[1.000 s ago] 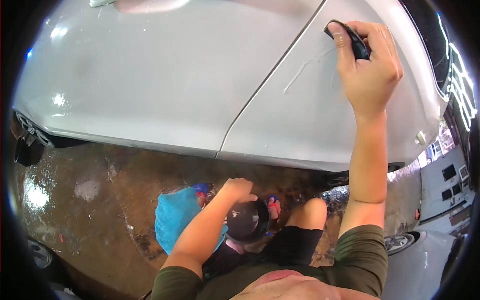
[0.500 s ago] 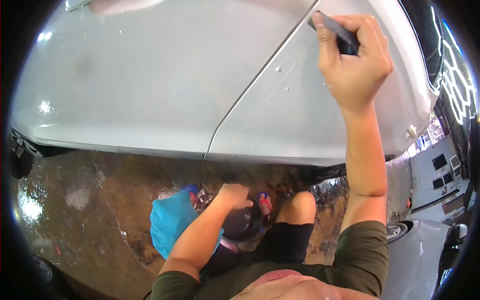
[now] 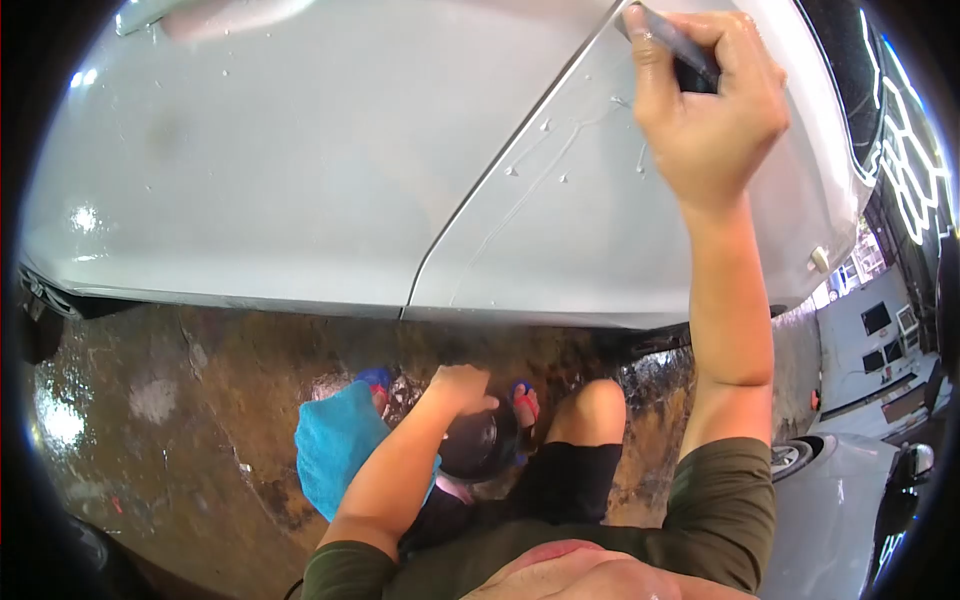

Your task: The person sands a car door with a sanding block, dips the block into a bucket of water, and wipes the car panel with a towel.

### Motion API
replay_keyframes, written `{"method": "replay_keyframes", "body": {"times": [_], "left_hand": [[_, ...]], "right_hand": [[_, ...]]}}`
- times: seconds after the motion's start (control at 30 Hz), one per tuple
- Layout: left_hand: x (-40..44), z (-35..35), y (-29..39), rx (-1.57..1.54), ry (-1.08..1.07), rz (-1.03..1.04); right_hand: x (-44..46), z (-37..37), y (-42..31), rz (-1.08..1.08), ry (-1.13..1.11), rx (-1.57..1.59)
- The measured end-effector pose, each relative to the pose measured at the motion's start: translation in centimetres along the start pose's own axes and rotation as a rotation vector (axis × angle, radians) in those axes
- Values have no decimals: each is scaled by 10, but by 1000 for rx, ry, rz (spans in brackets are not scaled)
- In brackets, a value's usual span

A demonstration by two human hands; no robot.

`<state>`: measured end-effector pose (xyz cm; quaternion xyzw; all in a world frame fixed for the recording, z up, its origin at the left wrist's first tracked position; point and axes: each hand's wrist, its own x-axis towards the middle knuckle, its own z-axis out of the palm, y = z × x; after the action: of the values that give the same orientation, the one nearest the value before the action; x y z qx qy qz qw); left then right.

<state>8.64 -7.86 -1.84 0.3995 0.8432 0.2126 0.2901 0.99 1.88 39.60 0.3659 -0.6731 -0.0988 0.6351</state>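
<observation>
Fingers (image 3: pixel 748 55) of our right hand (image 3: pixel 715 125) grasp a dark-grey flat pad (image 3: pixel 685 46) between themselves and the thumb (image 3: pixel 652 68); whether our left hand (image 3: pixel 460 388) grips anything, we cannot tell.

Free gap between car (image 3: pixel 300 180) and bucket (image 3: pixel 472 447)

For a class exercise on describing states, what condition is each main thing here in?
Right hand: closed, gripping
Dark pad: held slantwise
Left hand: curled, grip unclear
Black bucket: uncovered, contents unclear
Silver car body: wet, streaked
Blue towel: draped
Flip-flops: worn
Floor: wet, stained
</observation>
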Motion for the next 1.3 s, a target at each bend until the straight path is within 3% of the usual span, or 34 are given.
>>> {"method": "replay_keyframes", "body": {"times": [0.17, 0.2, 0.33, 0.43, 0.47, 0.53, 0.67, 0.77, 0.9, 1.03, 1.1, 1.17, 1.3], "left_hand": [[3, -2, -3, 9, 5, -13], [5, -6, -4, 10, 2, -10], [5, -7, -2, 6, -48, 5], [6, -9, -1, 28, -76, 6], [8, -9, 1, 32, -87, 8], [8, 0, 1, 0, -19, 14], [13, 4, -4, 2, 5, 12], [13, 1, -6, -9, 52, 17], [13, -3, -5, 6, -26, 15], [14, -7, -6, 4, 23, 20], [9, -2, -2, -4, -6, 24], [14, -2, -5, -6, -30, 33], [17, -1, -10, -1, -8, 31]], "right_hand": [[-1, -8, -9, -67, -81, 30], [9, -9, -1, 39, -43, -65], [-15, -5, -16, -20, -97, 52], [-3, -2, -5, -42, 3, 16], [9, -1, 2, 83, 48, 22], [3, 7, 7, 114, 85, 74], [-29, -6, -27, 8, -57, 38], [19, 1, 16, 202, 102, 26], [-25, -17, -34, 73, -144, 46], [13, -5, 2, 185, 50, -48], [3, 7, 0, 168, 137, 116], [-26, -10, -32, 96, -67, 63], [-3, -10, -10, 139, 28, 55]]}}
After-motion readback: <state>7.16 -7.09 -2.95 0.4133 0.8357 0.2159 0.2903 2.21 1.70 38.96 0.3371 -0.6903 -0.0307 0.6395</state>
